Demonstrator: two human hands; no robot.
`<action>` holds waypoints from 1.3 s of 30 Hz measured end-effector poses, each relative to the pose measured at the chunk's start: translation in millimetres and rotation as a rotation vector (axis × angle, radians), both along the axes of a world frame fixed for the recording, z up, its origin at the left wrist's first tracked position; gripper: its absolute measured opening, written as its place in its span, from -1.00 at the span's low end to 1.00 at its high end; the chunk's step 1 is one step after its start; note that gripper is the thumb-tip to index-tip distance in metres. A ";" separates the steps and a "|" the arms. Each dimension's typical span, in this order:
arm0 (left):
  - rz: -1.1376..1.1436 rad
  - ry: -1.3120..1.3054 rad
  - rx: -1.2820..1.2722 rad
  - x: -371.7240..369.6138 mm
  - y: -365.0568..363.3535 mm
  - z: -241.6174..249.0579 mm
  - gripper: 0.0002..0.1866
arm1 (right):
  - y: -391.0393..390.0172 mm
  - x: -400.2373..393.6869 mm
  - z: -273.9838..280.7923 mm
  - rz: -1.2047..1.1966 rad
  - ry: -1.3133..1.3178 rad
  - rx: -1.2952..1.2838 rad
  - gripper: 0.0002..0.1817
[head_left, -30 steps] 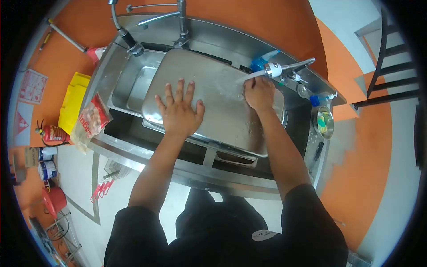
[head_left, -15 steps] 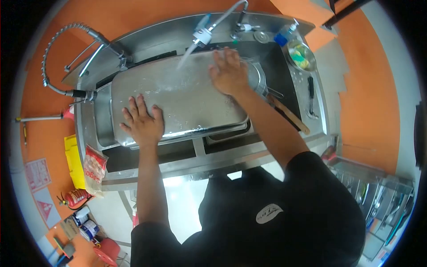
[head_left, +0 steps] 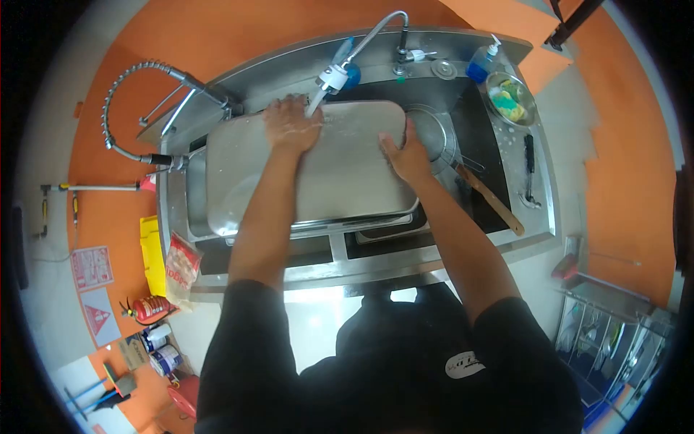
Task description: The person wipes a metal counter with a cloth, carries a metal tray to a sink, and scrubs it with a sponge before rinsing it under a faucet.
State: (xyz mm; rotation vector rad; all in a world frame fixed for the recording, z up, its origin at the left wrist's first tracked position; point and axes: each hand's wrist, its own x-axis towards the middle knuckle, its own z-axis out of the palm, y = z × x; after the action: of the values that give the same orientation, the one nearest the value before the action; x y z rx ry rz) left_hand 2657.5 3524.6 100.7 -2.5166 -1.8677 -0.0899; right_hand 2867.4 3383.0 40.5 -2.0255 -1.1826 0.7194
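Note:
A large rectangular steel tray [head_left: 340, 170] lies bottom side up across the sink. My left hand [head_left: 292, 124] rests on its far part with fingers stretched out, under the water running from the white-headed faucet [head_left: 332, 77]. At the tray's right edge, my right hand [head_left: 409, 158] has its thumb on the surface and its fingers at the rim, gripping that edge. Just right of this hand, a round metal strainer [head_left: 431, 134] sits in the basin, with a wooden-handled tool [head_left: 491, 199] lying over the side. The tray's underside is hidden.
A spring-hose faucet [head_left: 108, 119] stands at left. On the right ledge are a blue soap bottle [head_left: 478, 66], a steel bowl with sponges [head_left: 510, 100] and a black-handled utensil [head_left: 529, 163]. A plastic bag [head_left: 182, 264] hangs at the sink's front left.
My left hand has slid from the tray's near left to its far side, under the water. My right hand has moved from the top surface to the right edge. The tray now lies slightly differently.

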 end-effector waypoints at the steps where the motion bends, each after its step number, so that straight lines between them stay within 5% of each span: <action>1: 0.030 0.067 -0.037 -15.3 9.3 6.0 -0.30 | -0.6 -1.0 -1.7 -0.044 -0.031 0.045 0.00; 7: 0.364 -0.005 0.146 -152.8 -51.4 5.7 -0.26 | -8.1 -4.6 25.9 -0.076 0.277 -0.028 -0.11; 9: 0.556 -0.328 -0.021 -201.9 -68.2 -2.9 -0.18 | -6.7 -3.7 26.5 -0.106 0.398 -0.074 -0.13; 13: 0.694 -0.506 -0.287 -235.2 -75.8 9.0 -0.15 | -9.4 -6.8 29.0 -0.053 0.520 -0.028 -0.21; 15: 0.597 -0.914 -0.419 -234.5 -77.2 8.1 -0.21 | -15.1 -8.0 22.8 -0.045 0.545 -0.031 -0.24; 22: 0.543 -1.050 -0.154 -238.4 -139.7 15.5 -0.42 | -47.0 -17.8 67.3 0.068 0.315 0.216 -0.26; 24: 0.474 -1.305 -0.083 -239.5 -148.6 15.4 -0.55 | -50.5 -24.0 85.9 0.066 0.321 0.311 -0.26; 32: 0.370 -1.393 -0.087 -261.5 -164.8 -8.6 -0.50 | -72.5 -16.0 70.7 0.209 0.506 0.504 -0.17; 39: 0.320 -1.589 -0.173 -271.3 -150.8 -11.8 -0.69 | -79.1 -4.6 57.4 0.167 0.484 0.487 -0.05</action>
State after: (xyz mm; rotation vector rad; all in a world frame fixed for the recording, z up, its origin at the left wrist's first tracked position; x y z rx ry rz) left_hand 2386.1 3373.7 88.8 -2.0993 -2.4873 -2.5575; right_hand 2862.9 3303.9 97.9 -1.2731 -1.1076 0.8453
